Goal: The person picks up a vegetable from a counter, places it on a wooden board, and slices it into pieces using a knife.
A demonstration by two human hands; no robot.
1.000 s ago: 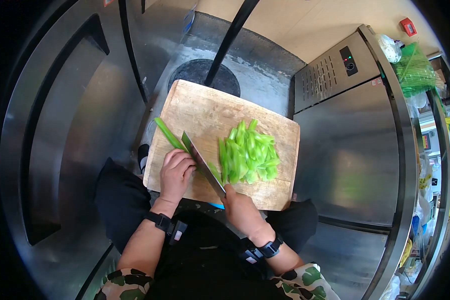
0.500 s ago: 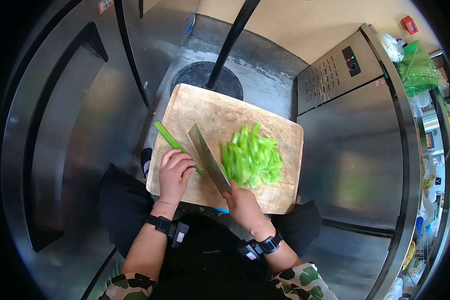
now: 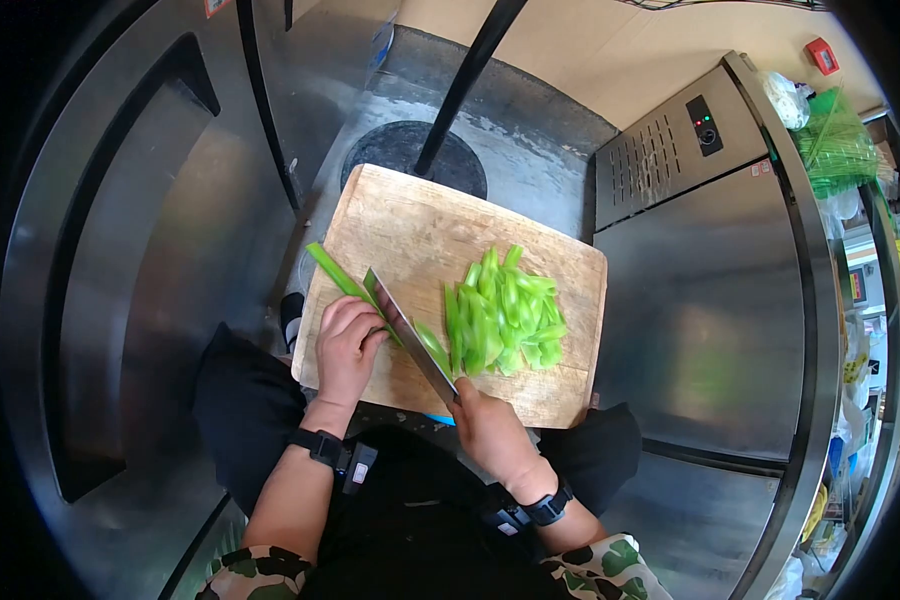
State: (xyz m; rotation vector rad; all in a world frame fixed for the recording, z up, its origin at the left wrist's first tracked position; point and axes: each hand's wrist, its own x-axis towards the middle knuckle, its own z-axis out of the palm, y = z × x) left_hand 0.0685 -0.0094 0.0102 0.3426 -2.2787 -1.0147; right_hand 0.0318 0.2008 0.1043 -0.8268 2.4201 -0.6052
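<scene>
In the head view, a wooden cutting board rests over my lap. My left hand presses a long green celery stalk onto its left side, fingers curled over it. The handle of a wide-bladed kitchen knife is in the closed grip of my right hand. Its blade lies slantwise against the stalk, close to my left fingertips. Just right of the blade is a cut celery slice. Farther right sits a pile of slanted celery slices.
Steel cabinet doors stand close on the left. A steel refrigerator unit is on the right, with a green net bag on top. Beyond the board, a black pole rises from a round base.
The knife has come left and down onto the stalk. A fresh slice now lies to the right of the blade. My left hand has barely moved.
</scene>
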